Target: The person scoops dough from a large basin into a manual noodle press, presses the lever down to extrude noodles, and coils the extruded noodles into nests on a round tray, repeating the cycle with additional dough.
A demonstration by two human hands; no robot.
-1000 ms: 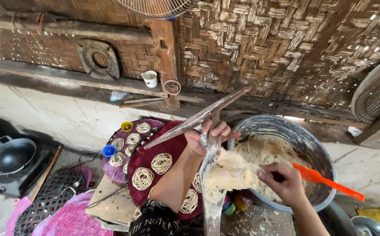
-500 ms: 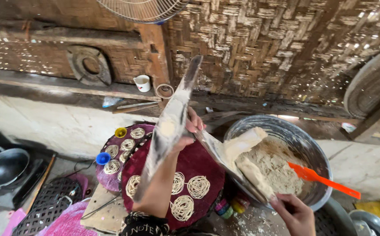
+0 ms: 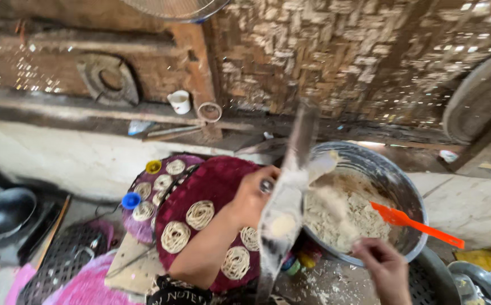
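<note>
A: Hands first. Left hand (image 3: 252, 199) is clenched around the stem of a long, flat, flour-dusted metal press (image 3: 285, 209). Right hand (image 3: 382, 264) is low at the near edge; fingers look curled, but what they hold, if anything, I cannot tell.

B: Axis of the press?

A: Near-vertical in view: lower end toward the body, upper end pointing away and a little right, over the rim of the big round steel bowl (image 3: 403, 186). Pale dough clings along its face.

B: Which hand is nearer the dough?

A: Right. The crumbly dough mass (image 3: 341, 217) sits in the bowl just beyond and left of it. The orange plastic spatula (image 3: 412, 223) lies past that hand, blade in the dough, handle out to the right.

B: Left of the left hand?

A: A round maroon cloth-covered tray (image 3: 211, 183) with coiled noodle rounds (image 3: 176, 236), under and beyond the forearm. Farther left, a dark wok (image 3: 3, 212).
</note>
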